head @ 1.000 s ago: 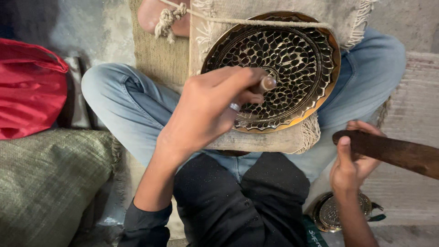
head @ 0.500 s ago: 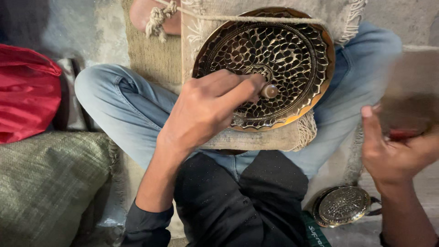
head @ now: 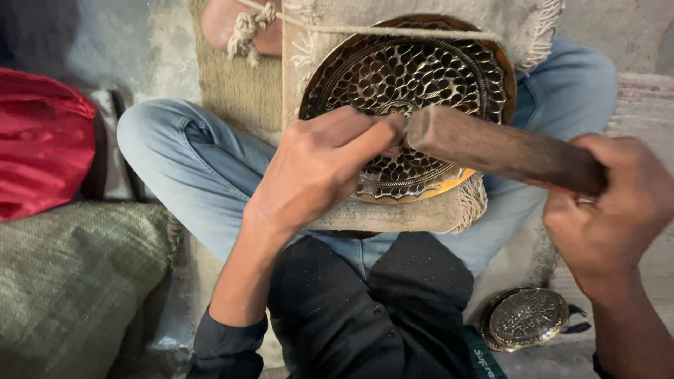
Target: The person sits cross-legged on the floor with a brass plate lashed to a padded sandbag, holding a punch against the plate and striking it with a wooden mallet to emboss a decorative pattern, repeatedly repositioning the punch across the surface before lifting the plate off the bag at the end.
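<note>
The person sits cross-legged in blue jeans (head: 196, 175) and a dark shirt (head: 365, 316), and across the lap lies a pale woven mat (head: 435, 210) with fringed edges, a knotted cord (head: 337, 29) running over its top. On that mat rests the round pierced brass plate (head: 449, 77), tilted toward the viewer, its openwork pattern dark and its rim glinting gold at the lower edge. To the left a green sack (head: 70, 281) fills the lower corner with a red cloth bundle (head: 38, 147) above it. The left hand (head: 316, 168) lies over the plate's centre, its grip pressed together, fingertips (head: 390, 126) pinching what seems to be a small tool against the metal, though the tool itself is hidden behind the fingers and the mallet head. The right hand (head: 607, 210) is at the right, its grip wrapped tight around the handle of a wooden mallet (head: 498, 147), whose blunt end sits just beside the left fingertips, over the middle of the plate. On the floor near the right knee lies a smaller round embossed metal dish (head: 526, 319), silvery with a brass rim, well apart from the big plate.
</note>
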Demonstrator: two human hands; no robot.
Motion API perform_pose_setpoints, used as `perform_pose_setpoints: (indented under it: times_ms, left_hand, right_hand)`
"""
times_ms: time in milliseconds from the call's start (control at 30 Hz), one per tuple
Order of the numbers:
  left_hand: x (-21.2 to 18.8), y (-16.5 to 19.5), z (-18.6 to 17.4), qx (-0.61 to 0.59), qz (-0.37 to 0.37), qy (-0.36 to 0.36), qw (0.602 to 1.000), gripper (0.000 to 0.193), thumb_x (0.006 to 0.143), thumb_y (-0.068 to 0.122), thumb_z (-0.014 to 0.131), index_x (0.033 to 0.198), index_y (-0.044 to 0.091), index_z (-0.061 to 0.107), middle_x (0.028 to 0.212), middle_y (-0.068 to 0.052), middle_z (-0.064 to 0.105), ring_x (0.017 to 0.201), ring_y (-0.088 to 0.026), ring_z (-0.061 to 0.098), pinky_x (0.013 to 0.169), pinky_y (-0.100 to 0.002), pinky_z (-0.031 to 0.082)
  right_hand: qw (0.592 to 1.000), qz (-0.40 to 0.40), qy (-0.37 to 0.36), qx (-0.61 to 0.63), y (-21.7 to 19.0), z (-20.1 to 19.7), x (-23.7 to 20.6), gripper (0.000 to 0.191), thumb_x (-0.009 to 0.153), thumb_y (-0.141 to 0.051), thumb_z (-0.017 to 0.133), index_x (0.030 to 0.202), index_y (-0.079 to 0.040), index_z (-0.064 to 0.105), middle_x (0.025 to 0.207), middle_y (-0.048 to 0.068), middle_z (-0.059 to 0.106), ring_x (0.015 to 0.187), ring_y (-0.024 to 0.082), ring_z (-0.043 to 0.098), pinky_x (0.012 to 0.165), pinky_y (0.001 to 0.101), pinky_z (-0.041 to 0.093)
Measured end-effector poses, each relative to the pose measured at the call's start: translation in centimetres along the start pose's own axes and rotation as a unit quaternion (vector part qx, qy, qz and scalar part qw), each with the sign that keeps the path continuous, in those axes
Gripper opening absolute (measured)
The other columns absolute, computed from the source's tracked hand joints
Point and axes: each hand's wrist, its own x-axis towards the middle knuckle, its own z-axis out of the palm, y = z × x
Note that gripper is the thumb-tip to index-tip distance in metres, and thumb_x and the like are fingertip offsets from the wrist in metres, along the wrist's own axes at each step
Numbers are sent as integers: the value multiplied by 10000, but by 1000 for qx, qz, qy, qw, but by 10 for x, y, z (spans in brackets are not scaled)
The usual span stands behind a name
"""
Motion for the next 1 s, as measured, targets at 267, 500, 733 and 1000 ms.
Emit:
perform_pose_setpoints:
  times_ms: [267,500,733,1000]
  left_hand:
    - [1,-2,-2,-12,-1,-14,1000,365,853,-56,653,1192,81,649,976,-35,692,936,-237,697,765,-382,577]
    - [3,0,-5,-21,-1,-4,1000,403,849,-90,637,1222,61,644,1011,-24,711,956,-228,701,774,-376,581]
    - [10,15,-16,-126,-25,75,989,424,809,-163,602,1179,42,616,1012,-78,718,921,-198,747,769,-306,600]
    - [5,9,0,-11,-52,28,998,483,836,-110,656,1286,65,639,965,-77,690,842,-233,704,700,-357,569]
  right_hand:
    - [988,91,19,124,5,4,-11,148,990,73,716,1045,7,596,989,109,638,861,205,631,791,268,482]
    - [993,107,5,45,-22,1,-8,112,1005,55,746,1053,17,653,908,103,659,776,201,639,727,294,479]
    - [938,167,52,300,-16,-4,-6,354,1051,-20,764,1292,-9,505,1054,40,635,889,153,633,804,274,520]
    - [994,44,-37,93,22,-20,0,329,1108,2,683,1388,22,512,1179,103,635,1024,198,643,930,283,525]
